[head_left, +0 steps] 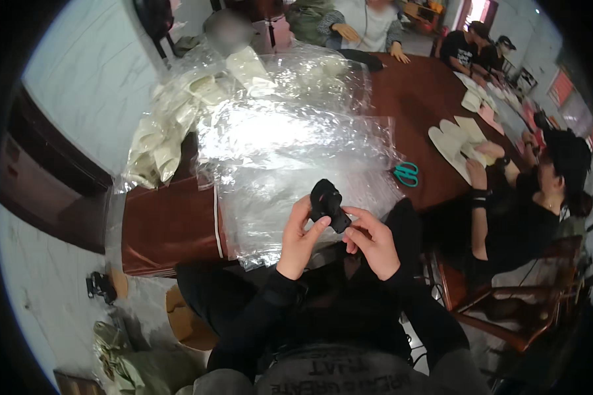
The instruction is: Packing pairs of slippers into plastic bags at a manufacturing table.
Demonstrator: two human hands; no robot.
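Note:
A small black object (325,196), with a rounded loop at its top and a boxy lower end, is held up over the near edge of the table; its exact kind cannot be made out. My left hand (299,241) is closed on its left side, thumb across the front. With thumb and fingertips, my right hand (374,246) pinches the boxy lower right end. Beneath and beyond both hands lie flat clear plastic bags (270,191), shining with glare. Teal-handled scissors (406,174) rest right of the bags.
Bagged cream slippers (157,148) are heaped at the left and far left of the brown table (415,99). On the right, a seated co-worker handles pale slippers (449,146). Other people sit at the far side. A cardboard box (186,319) stands on the floor at lower left.

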